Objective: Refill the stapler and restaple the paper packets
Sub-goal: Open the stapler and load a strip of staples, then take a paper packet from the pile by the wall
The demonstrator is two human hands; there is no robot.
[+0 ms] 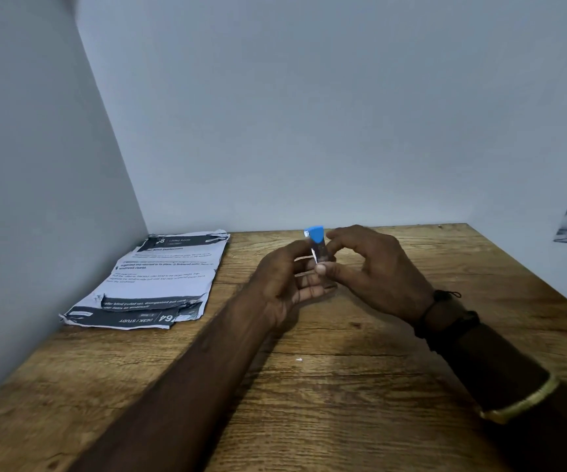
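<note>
- A small stapler with a blue plastic top and a dark, shiny body (318,245) is seen just above frame centre, held upright off the wooden desk with the blue end uppermost.
- No writing can be read on the stapler; it is too small and blurred.
- The stapler is held between both hands: the left hand (283,284) is cupped beneath and behind it with fingers curled, palm turned up.
- The right hand (374,270) is closed on the stapler in a pinch, thumb tip at the lower end, forefinger near the blue top.
- A stack of crumpled white paper packets with dark printed bands (159,279) is laid flat at centre left of the frame, against the left wall, well apart from the hands.
- Readable print on the packets: "LIVING ROOM" on the top band, "64" and "DESK / STUDY" upside down on the bottom band. The body text is too fine to read.
- A small bright staple-like fleck (298,359) is seen on the brown wood-grain desk (360,420), below the hands.
- Dark bands (452,321) are worn on the right wrist.
</note>
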